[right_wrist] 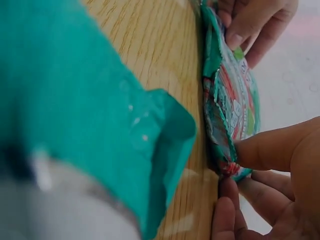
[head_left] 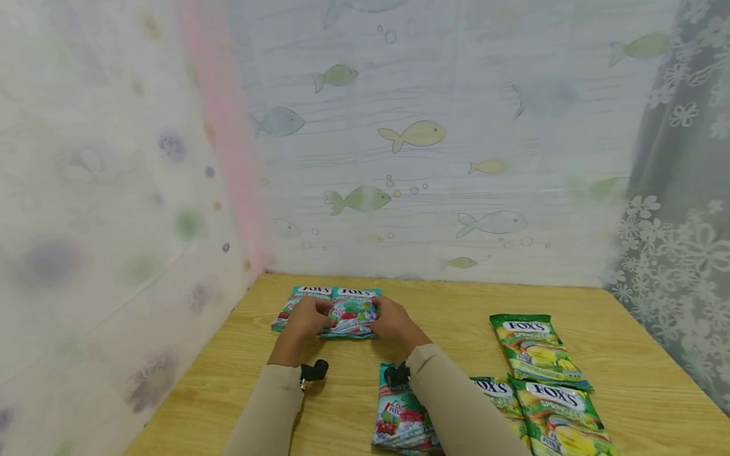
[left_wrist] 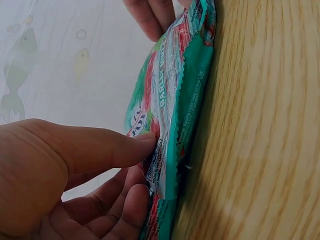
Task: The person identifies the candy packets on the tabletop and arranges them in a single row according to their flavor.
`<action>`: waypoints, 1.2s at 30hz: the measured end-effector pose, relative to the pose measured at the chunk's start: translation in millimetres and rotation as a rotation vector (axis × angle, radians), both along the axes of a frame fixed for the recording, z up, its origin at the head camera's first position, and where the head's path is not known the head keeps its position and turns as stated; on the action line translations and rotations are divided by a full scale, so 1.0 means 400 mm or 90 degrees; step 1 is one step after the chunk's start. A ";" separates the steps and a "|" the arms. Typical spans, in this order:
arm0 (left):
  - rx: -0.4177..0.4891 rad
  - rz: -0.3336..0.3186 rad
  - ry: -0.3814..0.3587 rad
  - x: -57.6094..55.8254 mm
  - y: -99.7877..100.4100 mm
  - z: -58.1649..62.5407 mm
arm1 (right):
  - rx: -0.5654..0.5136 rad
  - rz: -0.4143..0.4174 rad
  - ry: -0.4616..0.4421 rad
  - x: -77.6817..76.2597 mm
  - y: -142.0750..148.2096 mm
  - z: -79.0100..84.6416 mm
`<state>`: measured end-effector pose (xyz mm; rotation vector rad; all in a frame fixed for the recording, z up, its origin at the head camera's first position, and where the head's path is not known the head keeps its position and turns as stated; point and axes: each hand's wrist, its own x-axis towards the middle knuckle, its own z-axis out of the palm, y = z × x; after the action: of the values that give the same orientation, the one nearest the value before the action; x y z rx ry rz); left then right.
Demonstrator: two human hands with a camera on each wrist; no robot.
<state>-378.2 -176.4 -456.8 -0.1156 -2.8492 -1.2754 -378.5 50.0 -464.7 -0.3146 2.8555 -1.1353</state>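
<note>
Both hands hold one teal Fox's candy packet (head_left: 352, 313) by its two sides at the back left of the table. My left hand (head_left: 308, 318) pinches its left side, thumb on the printed face and fingers bent along the edge in the left wrist view. On the opposite side my right hand (right_wrist: 280, 170) pinches the packet's corner, thumb above and fingers below. The packet lies flat, low over the wood. Directly left of it lies a second teal packet (head_left: 283, 315), partly covered by my left hand.
Another teal packet (head_left: 399, 418) lies under my right forearm, nearer the front. To the right are green Fox's packets: one at the back (head_left: 536, 351), one in front (head_left: 567, 418), and a third (head_left: 499, 392) partly behind the sleeve. A fish-patterned curtain (head_left: 433, 240) borders the table's (head_left: 445, 304) far edge.
</note>
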 end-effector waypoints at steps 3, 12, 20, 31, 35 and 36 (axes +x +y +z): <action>-0.010 0.003 -0.002 -0.003 -0.002 -0.003 | -0.029 0.001 -0.019 -0.002 0.007 -0.008; -0.019 0.000 0.002 -0.006 -0.005 -0.013 | -0.128 0.032 -0.079 0.010 0.028 -0.022; -0.012 0.000 -0.010 -0.003 -0.004 -0.016 | -0.154 0.047 -0.088 0.020 0.033 -0.024; -0.011 -0.001 -0.009 -0.003 -0.004 -0.004 | -0.148 0.057 -0.062 0.019 0.038 -0.012; -0.006 -0.005 -0.006 -0.006 -0.007 0.003 | -0.174 0.047 -0.060 0.017 0.039 -0.010; -0.004 -0.006 -0.005 -0.007 -0.008 0.004 | -0.175 0.042 -0.055 0.017 0.039 -0.010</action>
<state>-381.0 -179.7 -455.3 -0.1249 -2.8633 -1.2706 -371.6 65.5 -468.8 -0.3581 2.5949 -1.4894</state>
